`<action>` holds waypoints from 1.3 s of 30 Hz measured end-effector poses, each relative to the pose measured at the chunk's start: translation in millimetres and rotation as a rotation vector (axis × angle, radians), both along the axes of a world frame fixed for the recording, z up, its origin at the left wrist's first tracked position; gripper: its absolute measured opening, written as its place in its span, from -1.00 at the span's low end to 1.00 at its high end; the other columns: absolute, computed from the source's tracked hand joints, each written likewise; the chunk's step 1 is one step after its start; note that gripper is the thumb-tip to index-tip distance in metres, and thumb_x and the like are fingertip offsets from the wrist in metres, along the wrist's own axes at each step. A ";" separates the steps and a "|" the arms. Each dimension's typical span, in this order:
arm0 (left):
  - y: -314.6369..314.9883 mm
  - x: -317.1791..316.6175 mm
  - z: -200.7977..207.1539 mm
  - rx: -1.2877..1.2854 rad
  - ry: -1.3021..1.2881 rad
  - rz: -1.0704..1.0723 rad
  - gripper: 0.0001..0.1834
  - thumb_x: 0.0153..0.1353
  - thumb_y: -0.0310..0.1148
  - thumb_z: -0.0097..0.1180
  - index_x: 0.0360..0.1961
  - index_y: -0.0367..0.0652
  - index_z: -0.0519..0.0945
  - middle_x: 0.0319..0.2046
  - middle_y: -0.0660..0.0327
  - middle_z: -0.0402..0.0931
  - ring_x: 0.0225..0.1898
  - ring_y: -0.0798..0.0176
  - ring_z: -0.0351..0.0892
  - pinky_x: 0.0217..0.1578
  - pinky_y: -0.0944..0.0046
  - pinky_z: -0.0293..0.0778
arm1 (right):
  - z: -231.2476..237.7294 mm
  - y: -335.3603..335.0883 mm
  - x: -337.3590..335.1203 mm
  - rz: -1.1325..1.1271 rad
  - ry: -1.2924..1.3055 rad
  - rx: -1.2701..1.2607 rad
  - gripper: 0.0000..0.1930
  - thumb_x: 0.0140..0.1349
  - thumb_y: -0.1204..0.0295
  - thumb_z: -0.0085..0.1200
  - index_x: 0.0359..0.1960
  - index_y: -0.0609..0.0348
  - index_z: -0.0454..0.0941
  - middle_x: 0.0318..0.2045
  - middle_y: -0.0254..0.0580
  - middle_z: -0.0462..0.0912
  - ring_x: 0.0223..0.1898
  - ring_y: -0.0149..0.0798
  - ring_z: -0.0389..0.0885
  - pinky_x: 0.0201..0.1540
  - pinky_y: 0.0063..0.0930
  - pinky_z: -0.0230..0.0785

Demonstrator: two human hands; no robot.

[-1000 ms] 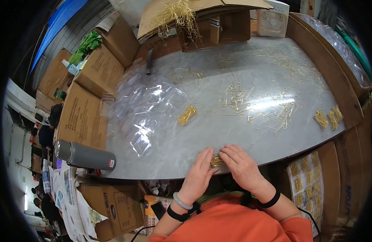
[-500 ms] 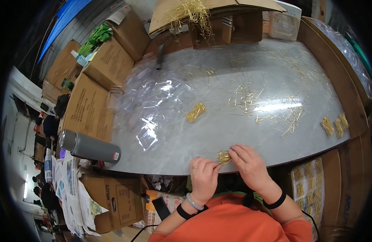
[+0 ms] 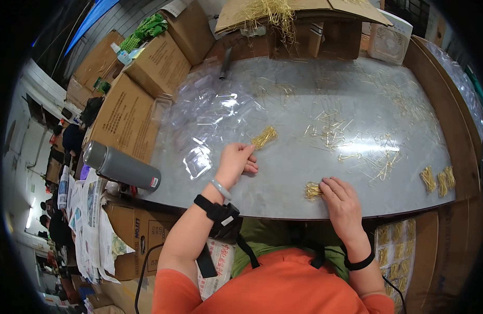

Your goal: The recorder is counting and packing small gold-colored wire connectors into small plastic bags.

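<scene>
My left hand (image 3: 236,162) reaches over the grey tabletop (image 3: 288,172), thumb and forefinger closed at the near end of a bundle of gold wire hooks (image 3: 266,136). Its other fingers curl below. Close to the front edge, my right hand (image 3: 343,203) has its fingers together against the right end of a second hook bundle (image 3: 313,191), which lies on the table; the fingertips partly cover it. Loose gold hooks (image 3: 330,128) lie scattered beyond my hands. Several finished-looking bundles (image 3: 429,179) stand in a group at the right edge.
Clear plastic boxes (image 3: 199,157) are spread over the left of the table, beside a grey flask (image 3: 123,166) and cardboard cartons (image 3: 125,118). More hooks (image 3: 275,13) heap on a carton at the back. A cardboard wall (image 3: 445,94) borders the right side.
My left hand has left the near bundle and moved forward to the farther one. My right hand stays with the near bundle. The whole view has shifted slightly.
</scene>
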State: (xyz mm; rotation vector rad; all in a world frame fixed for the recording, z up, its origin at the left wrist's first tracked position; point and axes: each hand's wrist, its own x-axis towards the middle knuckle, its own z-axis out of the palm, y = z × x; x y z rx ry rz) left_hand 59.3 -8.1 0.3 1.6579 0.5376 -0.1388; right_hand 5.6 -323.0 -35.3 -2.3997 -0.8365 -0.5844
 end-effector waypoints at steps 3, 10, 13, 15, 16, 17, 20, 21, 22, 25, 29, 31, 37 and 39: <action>2.0 4.9 -13.9 -0.022 -0.056 0.008 -0.69 0.40 -0.36 0.19 -0.12 -0.49 0.51 -0.32 -0.01 0.58 -0.45 0.18 0.70 -0.52 0.23 0.70 | 2.2 -1.2 2.3 0.036 -0.005 -0.006 -0.67 0.18 0.56 0.14 0.01 0.22 0.62 0.06 -0.16 0.68 0.13 -0.03 0.60 0.18 -0.14 0.46; -15.9 -58.2 4.1 -0.273 -0.090 0.035 -0.86 0.44 -0.46 0.11 -0.17 -0.36 0.50 -0.23 0.03 0.59 -0.11 0.11 0.74 -0.11 0.21 0.75 | 2.4 -1.0 -0.3 0.022 0.033 -0.016 -0.65 0.18 0.56 0.14 0.03 0.23 0.62 0.06 -0.16 0.67 0.11 -0.03 0.59 0.18 -0.17 0.45; -20.2 -99.4 2.7 -0.384 -0.027 -0.026 -0.89 0.45 -0.49 0.11 -0.16 -0.35 0.50 -0.18 0.05 0.59 0.01 0.06 0.71 0.00 0.13 0.73 | 2.7 -1.0 -1.3 0.010 0.032 -0.011 -0.66 0.18 0.56 0.15 0.03 0.23 0.62 0.06 -0.15 0.67 0.11 -0.04 0.59 0.18 -0.17 0.45; -24.9 -132.8 -2.7 -0.464 0.004 -0.119 -0.90 0.44 -0.50 0.11 -0.17 -0.35 0.51 -0.12 0.08 0.56 0.06 0.06 0.69 0.04 0.10 0.71 | 4.4 0.4 -2.3 0.003 0.036 -0.015 -0.66 0.19 0.55 0.16 0.03 0.23 0.61 0.06 -0.15 0.67 0.11 -0.04 0.59 0.18 -0.17 0.45; -28.5 -147.6 -5.6 -0.507 0.021 -0.168 -0.90 0.44 -0.50 0.12 -0.18 -0.36 0.52 -0.08 0.09 0.54 0.08 0.06 0.67 0.07 0.08 0.71 | 3.7 0.6 -2.6 0.000 0.032 -0.018 -0.67 0.20 0.55 0.16 0.03 0.23 0.62 0.06 -0.15 0.67 0.11 -0.04 0.59 0.18 -0.17 0.45; -32.8 -159.4 -6.8 -0.567 0.045 -0.228 -0.90 0.43 -0.52 0.13 -0.20 -0.36 0.52 -0.05 0.11 0.51 0.07 0.08 0.67 0.09 0.06 0.70 | 2.7 1.0 -1.7 -0.004 0.029 -0.020 -0.67 0.21 0.54 0.17 0.03 0.22 0.62 0.06 -0.15 0.67 0.11 -0.04 0.59 0.18 -0.17 0.45; -46.4 -183.0 -20.5 -0.696 0.135 -0.350 -0.90 0.40 -0.55 0.17 -0.27 -0.38 0.54 -0.01 0.15 0.45 -0.04 0.20 0.68 0.13 0.07 0.69 | 3.3 3.3 -1.8 -0.012 0.039 -0.030 -0.68 0.22 0.54 0.17 0.03 0.22 0.62 0.06 -0.15 0.67 0.10 -0.04 0.59 0.17 -0.18 0.45; -49.5 -184.5 -30.8 -0.707 0.181 -0.361 -0.91 0.41 -0.55 0.16 -0.26 -0.37 0.54 -0.04 0.16 0.47 -0.03 0.20 0.69 0.12 0.11 0.68 | 4.0 5.2 -0.8 -0.010 0.038 -0.029 -0.69 0.22 0.54 0.18 0.03 0.22 0.62 0.06 -0.15 0.67 0.10 -0.04 0.59 0.17 -0.18 0.45; -53.8 -185.4 -39.5 -0.718 0.226 -0.372 -0.91 0.42 -0.54 0.15 -0.24 -0.36 0.53 -0.06 0.16 0.50 -0.02 0.21 0.69 0.12 0.14 0.68 | 3.7 6.0 -1.4 -0.007 0.036 -0.034 -0.69 0.22 0.54 0.18 0.03 0.22 0.62 0.06 -0.15 0.67 0.10 -0.04 0.59 0.17 -0.18 0.45; -66.8 -181.3 -49.1 -0.715 0.333 -0.321 -0.94 0.44 -0.54 0.12 -0.21 -0.33 0.53 -0.13 0.18 0.56 0.01 0.20 0.70 0.12 0.22 0.65 | 1.8 6.9 -3.5 0.012 0.022 -0.031 -0.67 0.21 0.54 0.19 0.03 0.22 0.62 0.06 -0.15 0.67 0.09 -0.04 0.59 0.15 -0.17 0.46; -72.7 -178.5 -52.2 -0.726 0.241 -0.319 -0.96 0.46 -0.54 0.10 -0.18 -0.30 0.51 -0.11 0.15 0.62 0.03 0.18 0.71 0.13 0.26 0.62 | 3.5 6.4 -15.4 0.081 0.046 -0.019 -0.63 0.16 0.57 0.18 0.05 0.23 0.61 0.06 -0.14 0.66 0.07 -0.02 0.59 0.11 -0.16 0.48; -73.7 -181.9 -54.6 -0.721 0.222 -0.295 -0.96 0.46 -0.55 0.09 -0.18 -0.30 0.50 -0.09 0.12 0.63 0.02 0.17 0.72 0.15 0.26 0.61 | 5.2 8.6 -33.2 0.146 0.061 -0.023 -0.60 0.11 0.58 0.17 0.05 0.25 0.60 0.06 -0.12 0.65 0.05 0.00 0.59 0.10 -0.16 0.48; -69.8 -188.2 -62.2 -0.666 0.155 -0.346 -0.93 0.46 -0.53 0.11 -0.15 -0.32 0.49 0.00 0.11 0.58 0.05 0.16 0.69 0.16 0.22 0.61 | -7.0 10.1 -83.3 0.258 0.120 -0.033 -0.55 0.01 0.55 0.19 0.03 0.26 0.64 0.15 -0.11 0.61 0.07 -0.05 0.56 0.15 -0.18 0.47; -67.7 -190.7 -55.5 -0.575 0.076 -0.410 -0.91 0.46 -0.52 0.11 -0.14 -0.33 0.48 0.01 0.12 0.56 0.04 0.18 0.68 0.16 0.21 0.60 | -8.7 11.2 -84.7 0.252 0.120 0.003 -0.54 -0.01 0.56 0.21 0.03 0.25 0.64 0.16 -0.12 0.61 0.07 -0.05 0.57 0.15 -0.18 0.47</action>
